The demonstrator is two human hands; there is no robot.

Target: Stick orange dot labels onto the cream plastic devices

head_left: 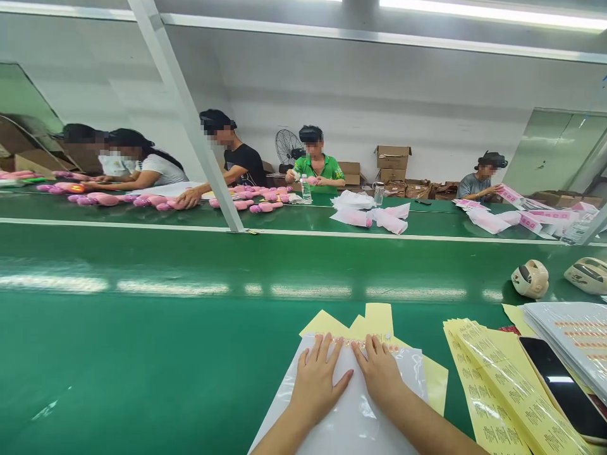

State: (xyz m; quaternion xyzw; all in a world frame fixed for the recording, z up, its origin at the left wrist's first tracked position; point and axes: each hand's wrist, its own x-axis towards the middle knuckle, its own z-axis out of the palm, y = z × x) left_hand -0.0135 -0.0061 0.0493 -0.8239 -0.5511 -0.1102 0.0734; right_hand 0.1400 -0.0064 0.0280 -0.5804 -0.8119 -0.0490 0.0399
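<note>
Worktop: glossy green belt worktop (142,354), lit by ceiling strip lights.
Hands: left hand (317,379) and right hand (379,374), fingers spread flat on clear plastic bag (351,417).
Room: white wall; seated people opposite.

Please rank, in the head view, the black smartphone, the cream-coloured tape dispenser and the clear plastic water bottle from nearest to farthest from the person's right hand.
From the right hand:
1. Black smartphone, lying to the right on the yellow label sheets.
2. Cream-coloured tape dispenser, further right and further up the green belt.
3. Clear plastic water bottle, across the belt on the co-workers' side.
</note>
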